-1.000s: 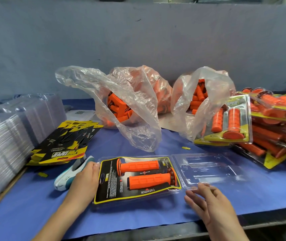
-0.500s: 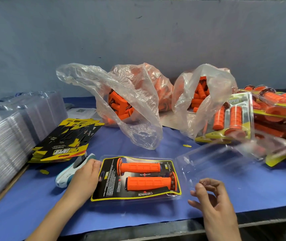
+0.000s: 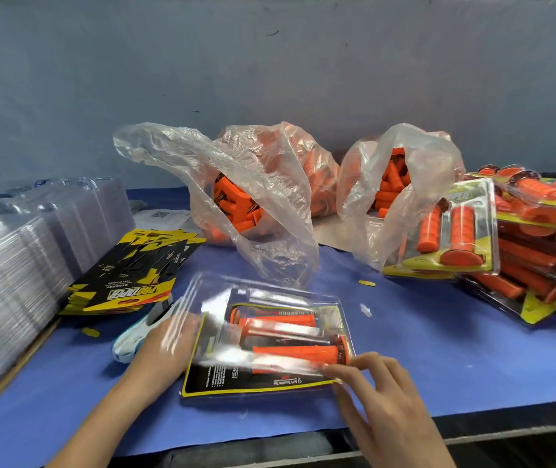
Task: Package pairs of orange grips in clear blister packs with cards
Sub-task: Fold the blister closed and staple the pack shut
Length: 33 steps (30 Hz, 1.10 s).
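Lower centre: one blister pack [image 3: 253, 395], part-closed; two ribbed orange grips [image 3: 297, 354] are laid side by side on a glossy black-and-yellow card [image 3: 222, 380], and the thin clear lid [image 3: 236, 298] is held tilted above them, not yet pressed shut; its near right edge is pinched by the right hand [image 3: 384, 400]; the left hand [image 3: 165, 346] is set at the pack's left edge, fingers blurred behind the lid, grip not discernible; finished packs [image 3: 455, 231] are heaped at right; crinkled bags [image 3: 236, 207] of loose grips, spare cards [image 3: 135, 282] and stacked empty blisters [image 3: 6, 265] suggest many pairs remain

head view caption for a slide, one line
Right hand holds the clear lid half-closed over two orange grips on their card; left hand steadies the pack.
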Each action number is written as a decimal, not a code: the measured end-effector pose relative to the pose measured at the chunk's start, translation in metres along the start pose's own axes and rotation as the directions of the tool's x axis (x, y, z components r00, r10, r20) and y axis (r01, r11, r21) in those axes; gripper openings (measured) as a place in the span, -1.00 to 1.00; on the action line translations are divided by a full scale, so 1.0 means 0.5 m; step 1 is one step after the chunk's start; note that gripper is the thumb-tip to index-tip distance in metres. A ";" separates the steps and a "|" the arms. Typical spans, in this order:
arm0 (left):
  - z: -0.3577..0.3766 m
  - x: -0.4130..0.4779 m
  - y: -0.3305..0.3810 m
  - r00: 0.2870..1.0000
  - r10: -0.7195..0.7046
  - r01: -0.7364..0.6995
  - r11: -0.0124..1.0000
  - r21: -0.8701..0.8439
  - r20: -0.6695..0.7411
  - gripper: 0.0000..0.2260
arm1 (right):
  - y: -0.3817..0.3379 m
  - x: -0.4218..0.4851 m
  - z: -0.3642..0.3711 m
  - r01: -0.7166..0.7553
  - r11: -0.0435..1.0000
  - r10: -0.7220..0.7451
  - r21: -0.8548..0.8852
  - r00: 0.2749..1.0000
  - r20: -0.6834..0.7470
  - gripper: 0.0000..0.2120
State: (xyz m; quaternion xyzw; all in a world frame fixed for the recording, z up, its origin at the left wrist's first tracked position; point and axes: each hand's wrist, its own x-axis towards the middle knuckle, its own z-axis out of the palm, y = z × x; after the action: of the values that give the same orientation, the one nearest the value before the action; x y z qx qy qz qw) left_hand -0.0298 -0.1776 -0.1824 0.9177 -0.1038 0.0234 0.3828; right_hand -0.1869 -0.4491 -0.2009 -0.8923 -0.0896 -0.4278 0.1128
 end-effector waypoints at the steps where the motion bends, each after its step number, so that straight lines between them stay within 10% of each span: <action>1: 0.000 0.002 -0.002 0.999 0.038 -0.038 0.999 0.022 0.005 -0.71 | 0.002 -0.002 0.002 0.031 0.999 -0.031 -0.021 1.000 -0.005 -0.59; 12: -0.019 0.020 0.015 0.940 -0.319 0.334 0.779 -0.531 0.123 -0.78 | 0.060 0.025 0.025 0.262 0.938 -0.265 -0.227 0.964 0.019 -0.91; 15: -0.016 -0.008 0.044 0.957 -0.067 0.037 0.993 -0.110 -0.281 -0.82 | 0.091 0.037 0.030 0.296 0.929 -0.289 -0.224 0.955 0.063 -0.89; 17: -0.006 -0.035 0.080 0.883 0.259 -0.221 0.965 0.139 -0.392 -0.83 | 0.110 0.045 0.033 0.316 0.923 -0.309 -0.221 0.949 0.067 -0.89; 22: 0.071 -0.075 0.136 0.650 0.758 -0.665 0.605 0.437 -0.060 -0.79 | 0.126 0.054 0.049 0.286 0.941 -0.284 -0.178 0.958 0.039 -0.96; 33: 0.161 -0.060 0.156 0.604 0.796 -0.621 0.455 0.638 0.020 -0.89 | 0.145 0.076 0.050 0.229 0.955 -0.208 -0.190 0.970 0.123 -0.96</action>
State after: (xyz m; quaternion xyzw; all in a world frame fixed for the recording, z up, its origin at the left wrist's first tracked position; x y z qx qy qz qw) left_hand -0.0783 -0.2825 -0.1885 0.8426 -0.4124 0.3435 0.0443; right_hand -0.1264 -0.5091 -0.1954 -0.9044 -0.1494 -0.3985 -0.0314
